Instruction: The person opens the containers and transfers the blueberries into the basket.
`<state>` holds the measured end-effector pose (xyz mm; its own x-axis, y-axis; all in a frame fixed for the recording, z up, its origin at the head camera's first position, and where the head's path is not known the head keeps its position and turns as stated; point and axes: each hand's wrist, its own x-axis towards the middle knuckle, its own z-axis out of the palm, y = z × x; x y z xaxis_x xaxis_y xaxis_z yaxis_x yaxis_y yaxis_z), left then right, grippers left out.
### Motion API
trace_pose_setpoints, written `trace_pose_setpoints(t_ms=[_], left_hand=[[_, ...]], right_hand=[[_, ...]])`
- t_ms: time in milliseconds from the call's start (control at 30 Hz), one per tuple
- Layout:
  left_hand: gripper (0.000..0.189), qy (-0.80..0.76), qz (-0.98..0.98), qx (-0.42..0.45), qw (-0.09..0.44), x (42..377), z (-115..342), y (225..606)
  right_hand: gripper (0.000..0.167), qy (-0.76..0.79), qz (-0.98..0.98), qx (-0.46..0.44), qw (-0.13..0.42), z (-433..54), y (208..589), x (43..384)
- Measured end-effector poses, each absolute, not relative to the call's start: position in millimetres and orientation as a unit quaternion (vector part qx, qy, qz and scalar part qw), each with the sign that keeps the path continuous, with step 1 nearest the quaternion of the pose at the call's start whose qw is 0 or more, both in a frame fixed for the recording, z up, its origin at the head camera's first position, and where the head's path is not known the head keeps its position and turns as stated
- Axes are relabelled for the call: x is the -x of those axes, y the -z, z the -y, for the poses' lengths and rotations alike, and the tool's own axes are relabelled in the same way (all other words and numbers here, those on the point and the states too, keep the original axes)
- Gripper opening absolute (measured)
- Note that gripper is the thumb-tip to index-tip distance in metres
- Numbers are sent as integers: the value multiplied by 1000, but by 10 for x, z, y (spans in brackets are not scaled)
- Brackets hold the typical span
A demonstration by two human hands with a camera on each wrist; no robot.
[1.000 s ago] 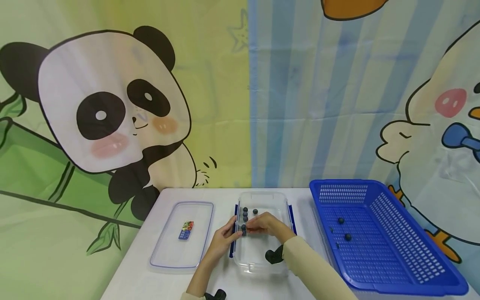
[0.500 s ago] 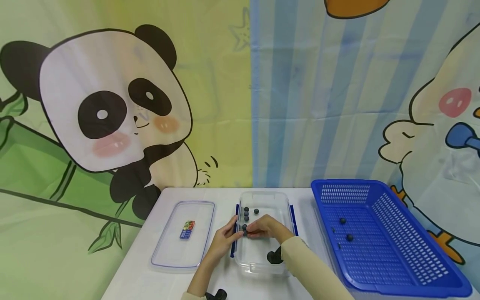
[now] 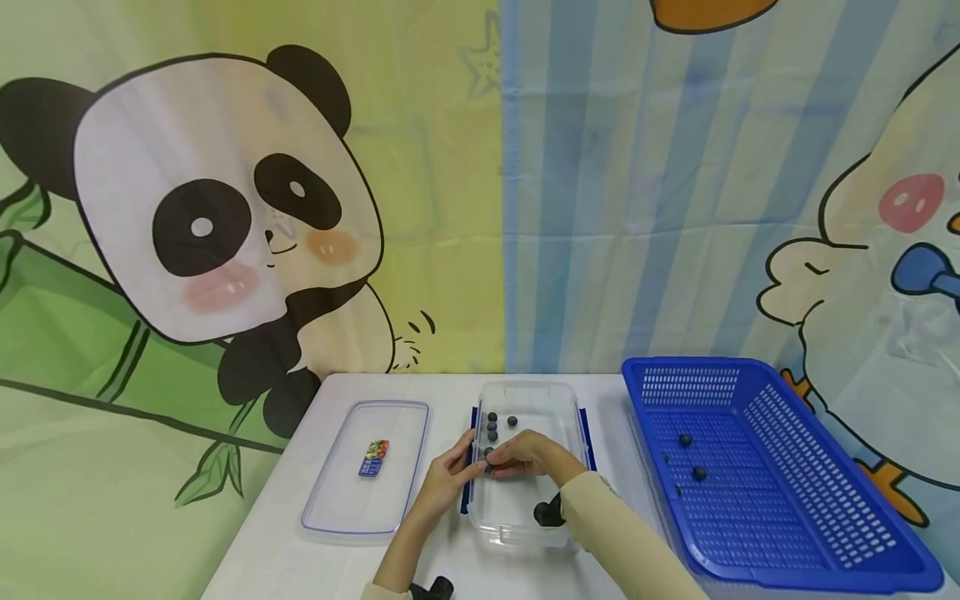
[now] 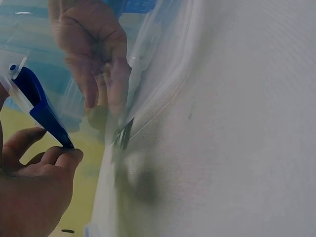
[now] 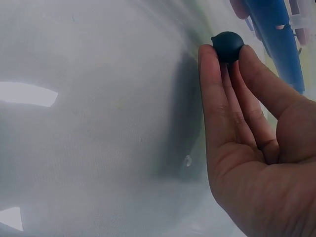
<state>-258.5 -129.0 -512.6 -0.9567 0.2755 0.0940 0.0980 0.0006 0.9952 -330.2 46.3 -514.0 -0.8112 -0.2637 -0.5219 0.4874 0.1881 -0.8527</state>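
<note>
A clear plastic box (image 3: 525, 527) with blue side latches stands mid-table. My left hand (image 3: 444, 482) grips its left side; in the left wrist view, fingers are at the blue latch (image 4: 49, 118). Inside the box, my right hand (image 3: 529, 454) pinches a dark blueberry (image 5: 228, 47) between thumb and fingertips, near the left wall. Farther back along that wall is a short line of blueberries (image 3: 492, 426). One separate blueberry (image 3: 512, 422) sits to their right. The right fingers partly hide what lies at the near end of the line.
A clear lid (image 3: 341, 500) with a blue seal and a coloured label (image 3: 373, 459) lies left of the box. To the right is a blue slotted basket (image 3: 795, 500) holding a few blueberries (image 3: 699, 473). A printed curtain (image 3: 442, 250) hangs behind the table.
My right fingertips have shifted slightly toward me along the box's left wall. The left hand has stayed at the box's side. The head view has shifted a little.
</note>
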Motion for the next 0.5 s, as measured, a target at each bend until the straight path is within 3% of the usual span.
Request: trace_pose_setpoints(t_ms=[233,500], left_hand=[[65,-686,-713,-130,62,2575,1287,5135],[64,-694,-707,-122,57,2679,1301,5270]], right_hand=[[19,641,-702,-75,302,-535,5020,3283],[28,682,-661,-33,312,-848,4633,3369]])
